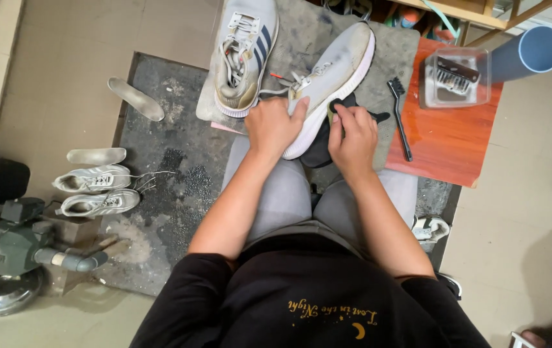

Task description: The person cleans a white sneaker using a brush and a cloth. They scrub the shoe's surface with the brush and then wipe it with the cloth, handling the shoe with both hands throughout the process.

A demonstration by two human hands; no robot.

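Sitting over a grey mat (327,38) spread across the knees and floor, the person works one white shoe (334,80) that lies tilted on its side, sole edge turned toward the right hand. A second shoe (245,55) with dark side stripes stands just beside it on the same mat, laces loose. To the right, an orange board (456,145) carries a clear tub (456,78) holding a brush, and a thin black brush (400,116) lies at the board's left edge. On the dark floor patch at left rest another pair of shoes (95,190) and two loose insoles (135,98).

The left hand (275,125) is closed over the heel end of the shoe, thumb and fingers pressing it down against the lap. The right hand (353,135) is clenched around a dark cloth (327,145), fingertips pushing a small pad of it against the white sole rim.

For good results at this step, judged from the pose:
- Keep the left-hand clamp firm so the shoe does not roll
- Work the cloth along the rim in short strokes, following the curve
- Keep the laces clear of the rubbed area
- Turn to a fresh fold of cloth once the face looks soiled
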